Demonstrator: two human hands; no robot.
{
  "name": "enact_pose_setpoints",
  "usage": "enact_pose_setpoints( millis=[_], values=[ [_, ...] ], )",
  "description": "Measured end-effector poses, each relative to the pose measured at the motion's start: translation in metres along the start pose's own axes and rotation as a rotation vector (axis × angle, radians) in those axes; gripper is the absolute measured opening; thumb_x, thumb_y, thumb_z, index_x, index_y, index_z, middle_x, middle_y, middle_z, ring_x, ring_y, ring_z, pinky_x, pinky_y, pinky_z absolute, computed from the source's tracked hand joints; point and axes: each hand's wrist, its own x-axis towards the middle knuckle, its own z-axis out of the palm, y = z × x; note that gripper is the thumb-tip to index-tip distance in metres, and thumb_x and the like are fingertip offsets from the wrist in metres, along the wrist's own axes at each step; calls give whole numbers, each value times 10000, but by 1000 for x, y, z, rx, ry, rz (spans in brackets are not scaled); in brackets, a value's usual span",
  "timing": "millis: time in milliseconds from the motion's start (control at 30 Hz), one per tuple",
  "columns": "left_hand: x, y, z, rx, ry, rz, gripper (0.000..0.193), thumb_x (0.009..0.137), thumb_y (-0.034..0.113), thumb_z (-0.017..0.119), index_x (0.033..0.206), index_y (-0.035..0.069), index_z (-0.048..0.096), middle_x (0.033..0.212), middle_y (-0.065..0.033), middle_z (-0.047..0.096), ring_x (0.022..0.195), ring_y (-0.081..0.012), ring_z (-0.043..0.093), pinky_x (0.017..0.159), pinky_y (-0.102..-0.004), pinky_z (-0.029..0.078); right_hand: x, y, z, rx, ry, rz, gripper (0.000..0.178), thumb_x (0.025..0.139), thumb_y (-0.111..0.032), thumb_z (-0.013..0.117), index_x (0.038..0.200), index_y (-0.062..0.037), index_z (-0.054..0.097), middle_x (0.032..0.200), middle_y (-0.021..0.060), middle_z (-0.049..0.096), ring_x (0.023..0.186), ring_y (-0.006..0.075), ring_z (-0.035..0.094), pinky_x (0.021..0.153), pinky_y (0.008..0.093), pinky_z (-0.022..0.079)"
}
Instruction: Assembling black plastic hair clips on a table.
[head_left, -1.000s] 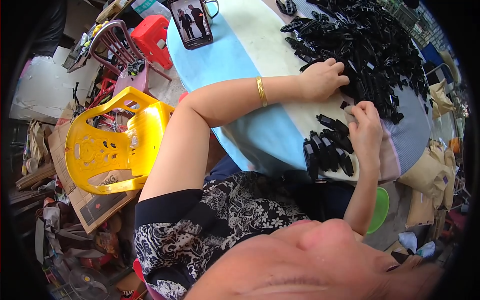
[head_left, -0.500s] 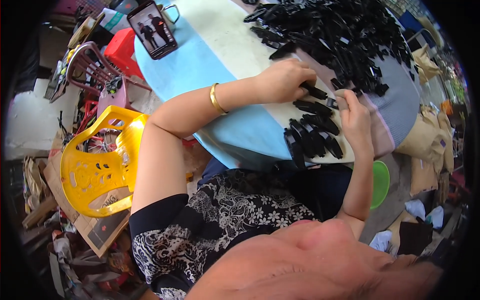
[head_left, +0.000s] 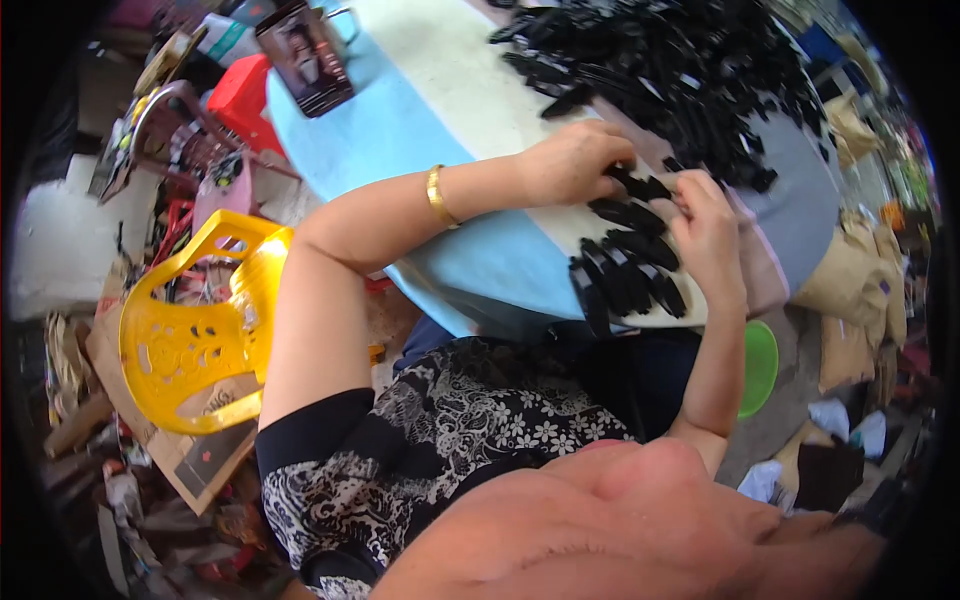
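My left hand point(head_left: 572, 165), with a gold bracelet point(head_left: 440, 197) at its wrist, grips a slim black plastic piece point(head_left: 640, 186) over the near right part of the table. The fingers of my right hand point(head_left: 706, 235) pinch the other end of this piece, and its exact kind does not show. Just below both hands, several similar curved black pieces point(head_left: 622, 280) lie in a loose row at the table's near edge. A large heap of black pieces point(head_left: 690, 80) spreads beyond the hands toward the far right.
A phone point(head_left: 308, 62) leans upright at the table's far left, by a metal mug point(head_left: 345, 24). The striped cloth point(head_left: 400, 115) covers the table. A yellow plastic chair point(head_left: 190, 345) stands at left, a green basin point(head_left: 760, 368) on the floor at right, near brown sacks point(head_left: 850, 275).
My right fingers have closed further around the end of the black piece, hiding the small grey part seen at their tips. My left hand has barely moved. The phone's picture has changed.
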Motion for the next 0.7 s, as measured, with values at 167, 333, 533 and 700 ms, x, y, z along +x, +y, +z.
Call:
enact_pose_setpoints(
  millis=[167,333,533,700],
  values=[
    [2,-1,3,-6,-84,-48,223,690,128,703,873,13,650,894,-149,600,875,-309,593,773,-382,480,-3,-9,-10,-270,-27,-108,173,779,-14,593,948,19,575,922,135,540,896,326,528,757,404,431],
    [2,-3,1,-23,-84,-64,201,675,122,703,831,9,647,847,-134,606,870,-306,591,765,-380,477,2,-13,-15,-268,-59,-125,211,712,65,533,916,26,574,884,138,531,867,323,525,743,403,432],
    [3,-2,12,-124,-83,-29,199,664,139,719,798,11,646,818,-121,607,845,-306,588,742,-381,472,13,-12,-2,-104,-91,-188,149,666,74,518,810,45,545,825,149,526,814,335,515,702,410,425],
    [6,-2,3,-82,-182,-79,237,673,201,741,821,38,653,846,-111,609,906,-291,575,764,-385,467,6,-5,-4,29,-167,1,142,759,-28,635,867,37,568,837,116,535,680,263,532,609,351,440]
  ],
)
